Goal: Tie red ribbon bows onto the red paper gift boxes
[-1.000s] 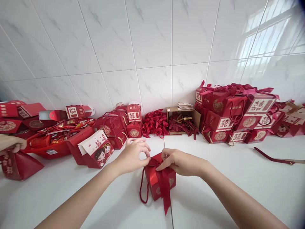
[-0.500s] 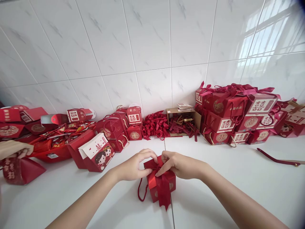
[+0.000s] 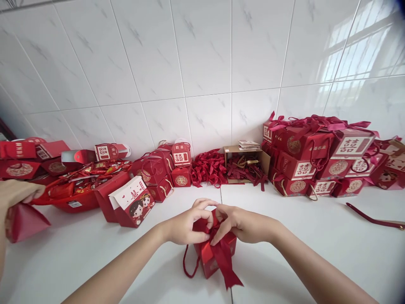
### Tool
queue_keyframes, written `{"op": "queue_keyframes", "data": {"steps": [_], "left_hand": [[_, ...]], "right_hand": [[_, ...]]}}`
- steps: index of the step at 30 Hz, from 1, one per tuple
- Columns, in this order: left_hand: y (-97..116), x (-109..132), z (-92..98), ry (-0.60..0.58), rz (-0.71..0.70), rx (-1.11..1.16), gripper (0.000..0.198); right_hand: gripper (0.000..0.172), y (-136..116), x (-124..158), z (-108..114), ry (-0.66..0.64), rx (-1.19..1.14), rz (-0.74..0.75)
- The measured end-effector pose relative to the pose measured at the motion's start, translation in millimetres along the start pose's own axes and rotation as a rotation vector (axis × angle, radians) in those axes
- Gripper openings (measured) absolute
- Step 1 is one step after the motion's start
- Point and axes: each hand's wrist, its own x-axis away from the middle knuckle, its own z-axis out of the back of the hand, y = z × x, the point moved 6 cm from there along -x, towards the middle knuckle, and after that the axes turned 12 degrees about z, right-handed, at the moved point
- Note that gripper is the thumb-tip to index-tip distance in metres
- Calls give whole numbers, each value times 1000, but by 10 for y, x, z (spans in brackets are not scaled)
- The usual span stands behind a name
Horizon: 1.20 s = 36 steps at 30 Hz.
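Note:
In front of me a small red gift box (image 3: 209, 265) stands on the white table, with a dark red cord handle (image 3: 187, 270) looping out at its left. A red satin ribbon (image 3: 226, 261) lies over its top, one notched tail hanging down the near side. My left hand (image 3: 198, 221) pinches the ribbon at the top of the box, thumb and fingertips curled together. From the right, my right hand (image 3: 228, 221) grips the ribbon at the same spot, its index finger pressing down near the knot. The knot itself is partly hidden by my fingers.
At far left, another person's hand (image 3: 15, 194) holds a red box. Near it are a red basket of packets (image 3: 74, 204) and a box with cartoon figures (image 3: 133, 207). Behind lie loose ribbons (image 3: 209, 166), an open carton (image 3: 265, 162) and stacked gift boxes (image 3: 308, 143). A strap (image 3: 370, 217) lies right.
My left fingers have curled in closer to the ribbon's knot. The hanging tail has swung to the right. At far left, the other person's hand and box have shifted left.

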Motion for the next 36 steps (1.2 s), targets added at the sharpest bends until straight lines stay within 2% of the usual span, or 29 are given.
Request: {"op": "queue_keyframes", "data": {"steps": [4,7,12,14,18,20,23,26,31,36], "left_hand": [[-25,9,27,28,27,-53,8],[-5,25,116,65,71,-109,11],[117,82,297,256,50,-301,21],[125,98,282,235,27,-259,20],[49,119,179,114,-10,-6,16],[-2,126,163,144,-8,44,18],[-60,130,156,233,35,30,14],[-83,133,127,250,71,24,7],[-69,164,120,244,13,30,16],[22,193,124,304,-54,-194,16]], "right_hand": [[59,20,2,-13,-6,9,3],[59,24,-4,-20,6,10,8],[57,61,10,-45,-8,21,-48],[57,69,18,-49,-18,33,-55],[55,46,20,-13,1,50,-44],[48,18,12,34,60,41,-36],[30,11,5,122,192,57,-69],[18,44,9,171,277,123,-118],[12,115,18,160,297,67,-168],[10,122,25,178,308,58,-187]]}}
